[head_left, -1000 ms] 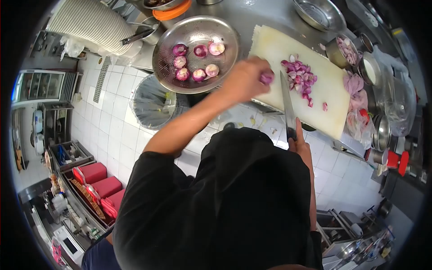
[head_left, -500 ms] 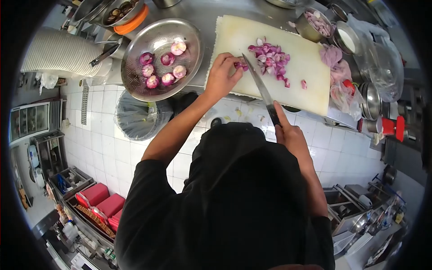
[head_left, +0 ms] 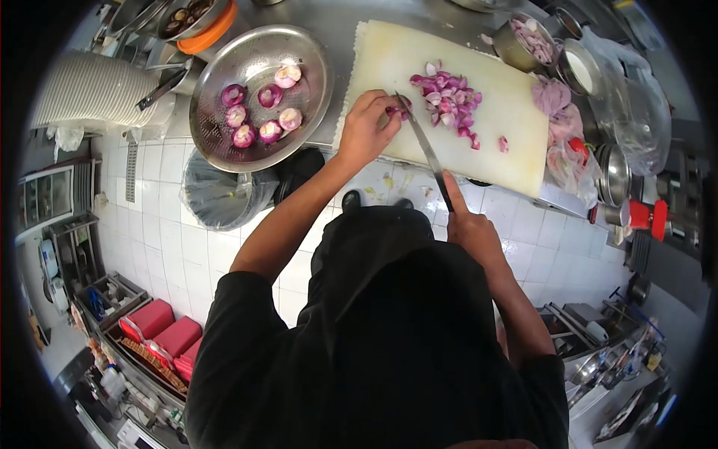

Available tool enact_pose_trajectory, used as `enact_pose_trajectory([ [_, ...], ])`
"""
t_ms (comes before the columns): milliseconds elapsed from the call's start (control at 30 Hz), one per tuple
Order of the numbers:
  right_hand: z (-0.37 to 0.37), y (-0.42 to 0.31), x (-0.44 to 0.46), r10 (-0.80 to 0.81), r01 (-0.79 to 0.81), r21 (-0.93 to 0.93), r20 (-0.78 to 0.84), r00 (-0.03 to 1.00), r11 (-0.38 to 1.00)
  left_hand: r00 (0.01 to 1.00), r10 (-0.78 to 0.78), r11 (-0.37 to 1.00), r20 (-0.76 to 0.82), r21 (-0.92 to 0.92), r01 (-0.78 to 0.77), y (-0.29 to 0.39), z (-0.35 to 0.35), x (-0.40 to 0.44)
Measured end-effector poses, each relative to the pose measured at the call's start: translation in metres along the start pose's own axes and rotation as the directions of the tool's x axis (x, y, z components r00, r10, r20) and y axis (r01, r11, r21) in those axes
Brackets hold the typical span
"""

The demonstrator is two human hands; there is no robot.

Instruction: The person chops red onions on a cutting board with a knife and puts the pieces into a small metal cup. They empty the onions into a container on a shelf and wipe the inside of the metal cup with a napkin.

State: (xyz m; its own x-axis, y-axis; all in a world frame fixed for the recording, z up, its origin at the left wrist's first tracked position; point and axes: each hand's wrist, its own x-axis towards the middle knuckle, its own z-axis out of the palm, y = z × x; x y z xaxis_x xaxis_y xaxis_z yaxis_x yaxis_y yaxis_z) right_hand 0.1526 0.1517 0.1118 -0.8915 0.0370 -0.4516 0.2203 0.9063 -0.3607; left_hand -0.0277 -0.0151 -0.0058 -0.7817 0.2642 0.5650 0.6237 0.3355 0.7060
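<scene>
On the pale cutting board (head_left: 493, 86), my left hand (head_left: 366, 129) presses a red onion piece (head_left: 399, 110) with curled fingers, partly hiding it. My right hand (head_left: 473, 232) grips a long kitchen knife (head_left: 426, 146) by its dark handle. Its blade slants up and left, with the tip end at the onion piece beside my left fingertips. A heap of chopped red onion (head_left: 452, 97) lies just right of the blade, with one loose bit farther right. Left of the board, a perforated metal colander (head_left: 318, 112) holds several peeled red onions (head_left: 270, 96).
At the board's far right corner stands a metal pot (head_left: 511, 51) of onion pieces, near a bowl of white stuff (head_left: 580, 63). Plastic bags (head_left: 572, 161) lie along the right edge. A lined bin (head_left: 224, 196) stands on the floor below the colander.
The knife has swung left, and its blade is now against the onion piece by my left fingers. My right hand moved slightly left and down. The left hand stays nearly in place.
</scene>
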Motion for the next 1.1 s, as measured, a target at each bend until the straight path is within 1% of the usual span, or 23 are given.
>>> enact_pose_trajectory([
  [100,-0.003,-0.002,0.001,-0.001,0.0,0.037,0.019,1.0,0.999,1.0,0.008,1.0,-0.007,0.011,-0.008,-0.001,0.0,0.0],
  [200,0.024,0.005,0.028,0.0,-0.001,0.057,0.026,1.0,0.998,1.0,-0.003,1.0,0.01,-0.002,0.003,0.005,0.0,-0.003],
  [300,0.04,0.014,0.035,-0.142,0.155,0.11,-0.119,0.983,0.982,1.0,0.007,1.0,-0.007,0.01,-0.007,0.003,0.001,-0.002],
  [333,0.041,0.015,0.037,-0.1,0.112,0.134,-0.093,0.991,0.985,1.0,0.014,1.0,-0.015,0.027,-0.014,0.005,0.002,0.001],
  [367,0.039,0.017,0.037,-0.09,0.105,0.172,-0.092,0.992,0.98,1.0,0.021,0.999,-0.017,0.038,-0.021,0.007,0.006,0.003],
  [433,0.034,0.02,0.036,-0.075,0.092,0.244,-0.077,0.994,0.965,0.999,-0.001,1.0,0.037,0.014,0.001,0.0,0.011,0.002],
  [467,0.034,0.023,0.036,-0.081,0.102,0.249,-0.095,0.992,0.963,0.998,-0.013,1.0,0.059,0.011,0.012,-0.004,0.012,0.002],
  [567,0.033,0.034,0.036,-0.094,0.128,0.263,-0.139,0.986,0.956,1.0,0.015,0.983,0.012,0.185,-0.017,0.014,-0.001,0.013],
  [633,0.028,0.036,0.031,-0.08,0.12,0.272,-0.154,0.985,0.955,0.983,-0.089,0.956,0.161,0.29,0.039,0.018,-0.005,0.019],
  [667,0.027,0.035,0.029,-0.06,0.093,0.255,-0.133,0.989,0.962,0.961,-0.157,0.935,0.228,0.348,0.07,0.018,-0.008,0.016],
  [733,0.019,0.032,0.028,-0.027,0.046,0.213,-0.093,0.995,0.976,0.975,-0.135,0.941,0.178,0.332,0.069,0.014,-0.007,0.009],
  [767,0.016,0.029,0.025,-0.046,0.071,0.211,-0.123,0.991,0.975,0.982,-0.119,0.944,0.149,0.323,0.066,0.012,-0.007,0.008],
  [833,0.013,0.023,0.016,-0.071,0.109,0.21,-0.181,0.981,0.972,0.994,-0.082,0.97,0.069,0.237,0.064,0.013,-0.01,0.003],
  [867,0.01,0.02,0.011,-0.081,0.116,0.207,-0.171,0.982,0.971,0.997,-0.066,0.98,0.033,0.189,0.058,0.013,-0.011,-0.001],
  [967,0.001,0.01,-0.002,-0.082,0.107,0.198,-0.129,0.988,0.974,0.994,-0.088,0.996,0.071,0.033,0.086,0.004,-0.011,-0.011],
  [1033,-0.002,0.004,-0.006,-0.069,0.086,0.2,-0.092,0.993,0.976,0.995,-0.094,0.996,0.043,0.018,0.093,0.0,-0.008,-0.014],
  [1100,0.007,0.007,-0.004,-0.099,0.122,0.182,-0.13,0.987,0.976,0.996,-0.083,0.997,0.016,0.01,0.083,0.0,-0.007,-0.015],
])
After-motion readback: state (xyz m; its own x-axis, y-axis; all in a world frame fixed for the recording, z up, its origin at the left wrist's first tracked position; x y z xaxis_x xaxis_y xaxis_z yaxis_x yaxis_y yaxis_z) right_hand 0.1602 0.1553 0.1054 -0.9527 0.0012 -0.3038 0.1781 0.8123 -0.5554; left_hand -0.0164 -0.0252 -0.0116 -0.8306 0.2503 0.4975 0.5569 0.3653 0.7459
